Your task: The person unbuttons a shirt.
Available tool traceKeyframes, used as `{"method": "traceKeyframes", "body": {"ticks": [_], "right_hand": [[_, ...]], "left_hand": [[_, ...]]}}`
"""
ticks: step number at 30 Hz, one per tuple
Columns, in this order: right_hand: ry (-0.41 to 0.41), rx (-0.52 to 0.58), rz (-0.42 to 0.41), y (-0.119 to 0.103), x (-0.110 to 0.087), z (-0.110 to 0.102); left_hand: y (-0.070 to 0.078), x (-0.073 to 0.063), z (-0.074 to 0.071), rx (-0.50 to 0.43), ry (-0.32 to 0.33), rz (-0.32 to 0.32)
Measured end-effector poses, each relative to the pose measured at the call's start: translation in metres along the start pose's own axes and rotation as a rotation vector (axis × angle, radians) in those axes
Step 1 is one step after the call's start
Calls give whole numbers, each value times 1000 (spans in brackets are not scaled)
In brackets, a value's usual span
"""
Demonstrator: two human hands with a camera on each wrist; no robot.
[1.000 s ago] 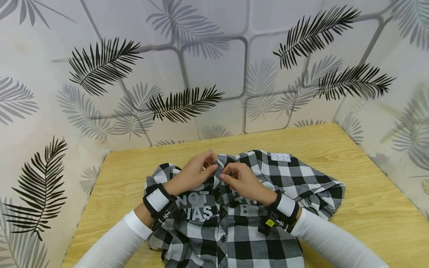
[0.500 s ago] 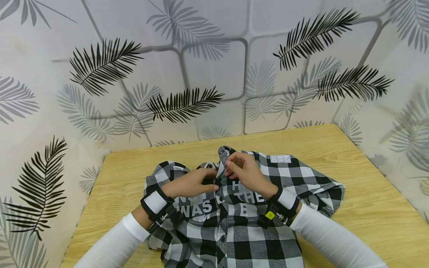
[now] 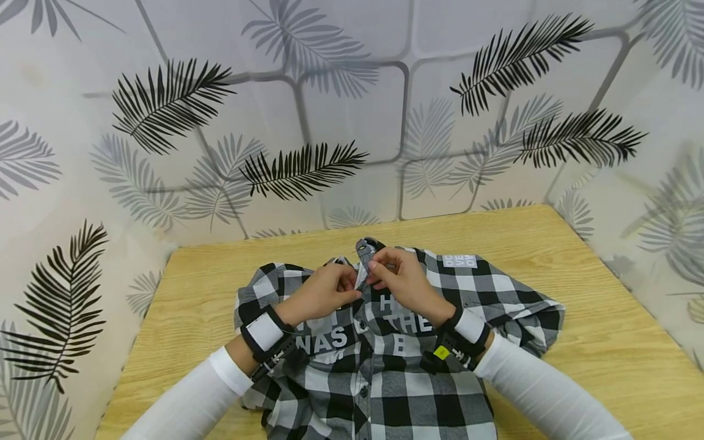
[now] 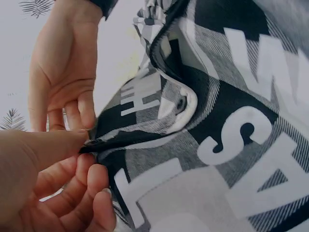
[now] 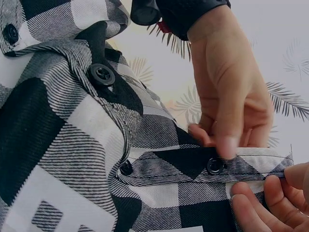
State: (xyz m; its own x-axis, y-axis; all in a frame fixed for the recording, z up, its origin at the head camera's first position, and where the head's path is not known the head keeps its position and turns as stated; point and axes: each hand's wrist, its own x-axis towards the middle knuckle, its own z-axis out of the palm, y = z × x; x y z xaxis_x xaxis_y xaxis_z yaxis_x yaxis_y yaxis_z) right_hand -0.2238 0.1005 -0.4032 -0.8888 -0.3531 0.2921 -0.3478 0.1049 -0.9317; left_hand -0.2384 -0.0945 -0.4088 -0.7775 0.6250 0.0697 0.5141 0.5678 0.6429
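A black, grey and white checked shirt (image 3: 404,391) with white printed letters lies front up. My left hand (image 3: 319,296) and right hand (image 3: 404,284) meet at the top of its front opening. The right hand pinches the button placket (image 5: 178,169) in the right wrist view. Beside a black button (image 5: 215,166) on that strip, my left thumb presses on the cloth, its fingers partly hidden behind. The collar end (image 3: 363,247) sticks up past the right fingers. Another button (image 5: 102,75) sits on a collar flap in the right wrist view.
A wooden table (image 3: 605,342) carries the shirt, with a leaf-patterned wall covering (image 3: 352,122) behind and at both sides. One sleeve (image 3: 528,311) is folded out to the right. Straps with devices (image 3: 264,333) circle both wrists.
My left hand has come down from the collar to the placket and drawn its fingers together. The right hand has shifted slightly up and right, and the collar end now shows above it.
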Motion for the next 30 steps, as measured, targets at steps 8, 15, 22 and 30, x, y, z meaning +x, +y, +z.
{"method": "traceKeyframes", "body": {"ticks": [8, 15, 22, 30], "right_hand": [[-55, -95, -31, -2, -11, 1], [-181, -215, -4, -2, -18, 8], [-203, -143, -37, -1, -17, 9], [-227, -81, -59, 3, -17, 6]], "left_hand": [[-4, 0, 2, -42, 1, -3], [-1, -1, -2, -317, -68, -59], [-5, -6, -4, -486, -156, -79], [-6, -7, -7, -459, -211, -16]]}}
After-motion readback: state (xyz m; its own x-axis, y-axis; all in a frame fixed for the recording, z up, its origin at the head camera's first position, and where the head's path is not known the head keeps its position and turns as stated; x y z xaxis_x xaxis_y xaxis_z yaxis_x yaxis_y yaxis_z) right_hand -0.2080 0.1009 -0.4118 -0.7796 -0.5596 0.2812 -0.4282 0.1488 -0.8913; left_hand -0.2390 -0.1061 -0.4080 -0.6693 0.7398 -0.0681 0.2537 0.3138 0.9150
